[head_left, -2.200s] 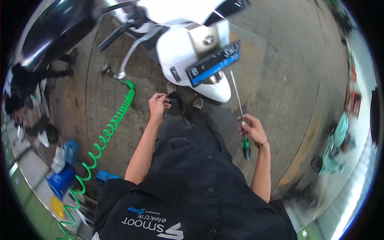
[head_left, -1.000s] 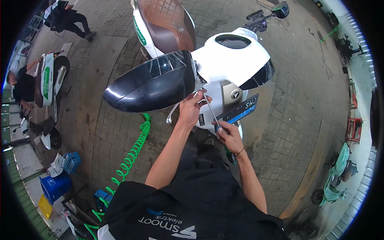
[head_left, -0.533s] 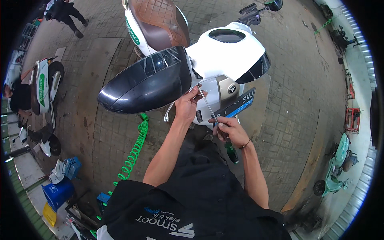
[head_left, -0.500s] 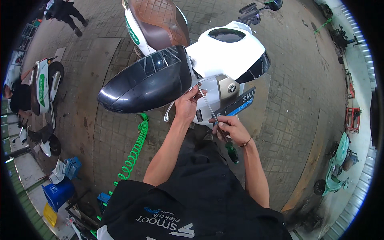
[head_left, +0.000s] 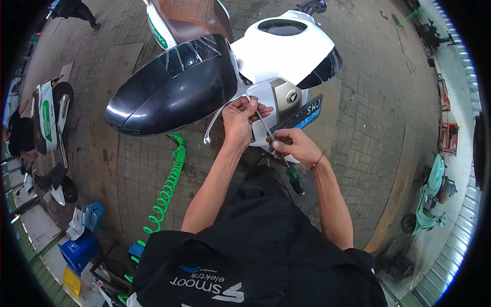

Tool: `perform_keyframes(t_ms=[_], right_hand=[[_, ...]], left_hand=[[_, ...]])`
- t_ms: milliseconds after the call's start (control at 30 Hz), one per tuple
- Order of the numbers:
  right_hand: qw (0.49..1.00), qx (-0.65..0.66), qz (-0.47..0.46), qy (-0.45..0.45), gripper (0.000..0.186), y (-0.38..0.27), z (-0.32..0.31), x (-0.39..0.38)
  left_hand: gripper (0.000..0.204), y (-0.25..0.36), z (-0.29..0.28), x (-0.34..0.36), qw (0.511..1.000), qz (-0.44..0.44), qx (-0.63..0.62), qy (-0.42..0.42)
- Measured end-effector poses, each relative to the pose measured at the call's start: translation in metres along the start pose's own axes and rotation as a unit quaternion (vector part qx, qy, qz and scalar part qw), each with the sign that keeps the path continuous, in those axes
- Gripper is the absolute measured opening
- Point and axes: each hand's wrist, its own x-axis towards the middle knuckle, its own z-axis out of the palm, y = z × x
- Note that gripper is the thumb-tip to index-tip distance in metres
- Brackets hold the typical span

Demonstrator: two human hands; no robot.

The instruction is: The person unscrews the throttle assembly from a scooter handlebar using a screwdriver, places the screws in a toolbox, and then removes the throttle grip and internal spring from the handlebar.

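A long screwdriver with a metal shaft and dark green handle [head_left: 295,181] slants between my hands. My left hand [head_left: 239,122] pinches the shaft near its upper end, just beside the scooter's grey and white front panel [head_left: 262,97]. Its other fingers reach out to the right. Lower down, my right hand [head_left: 299,147] grips the shaft between thumb and fingers, and the handle hangs below it. The upper tip lies close to the gap by the scooter's large glossy black panel [head_left: 171,89]; whether it touches anything I cannot tell.
The scooter's white body [head_left: 284,53], brown seat [head_left: 194,20], number plate [head_left: 307,112] and silver lever [head_left: 209,130] surround the work. A green coiled hose [head_left: 168,192] runs along the left floor. A blue bin [head_left: 79,250], a parked scooter [head_left: 49,120] and people stand farther left.
My view has shifted, so the scooter sits higher and farther left. Both hands keep hold of the screwdriver; the left hand's free fingers now stretch out more to the right.
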Motion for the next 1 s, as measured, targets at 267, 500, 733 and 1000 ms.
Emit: perform_keyframes(t_ms=[267,500,733,1000], right_hand=[[0.991,-0.123,0.054,-0.006,0.018,-0.010,0.001,-0.007],[0.999,0.033,-0.020,-0.029,0.011,0.005,-0.003,-0.005],[0.996,-0.080,0.005,0.037,0.014,0.004,-0.006,-0.008],[0.999,-0.042,-0.018,-0.015,0.018,0.006,-0.005,-0.010]], left_hand=[[0.010,0.011,0.009,-0.003,0.997,-0.019,-0.056,-0.042],[0.009,0.001,-0.010,0.009,0.998,0.032,0.047,-0.042],[0.010,0.014,0.007,0.000,0.999,0.001,-0.017,-0.046],[0.014,0.004,-0.017,0.011,0.996,0.005,0.041,-0.081]])
